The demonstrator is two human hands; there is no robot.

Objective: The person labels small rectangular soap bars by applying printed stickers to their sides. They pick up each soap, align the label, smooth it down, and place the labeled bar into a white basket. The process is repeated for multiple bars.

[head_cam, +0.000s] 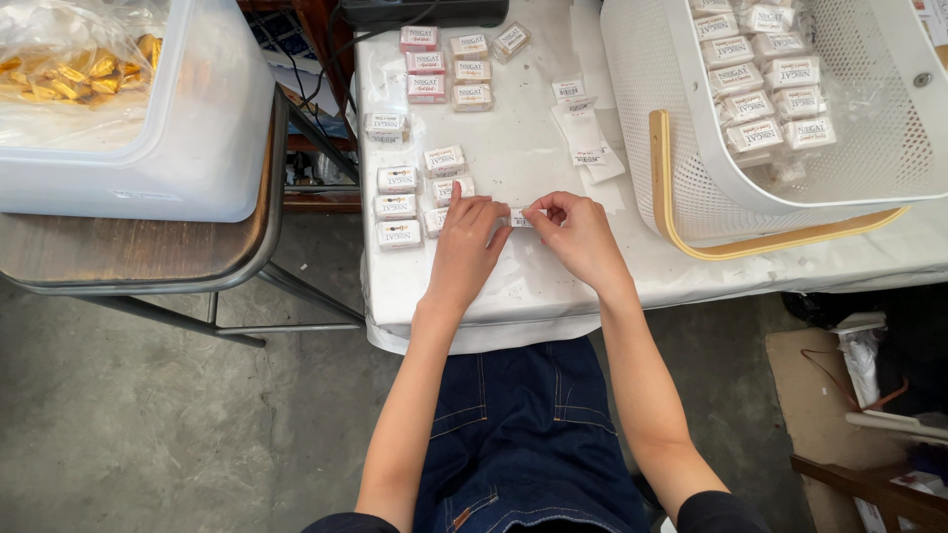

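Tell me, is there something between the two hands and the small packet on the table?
Nothing visible. The left hand rests with its fingers on the small packet, and the right hand pinches it from the other side. Other packets lie in rows to the left, apart from it.
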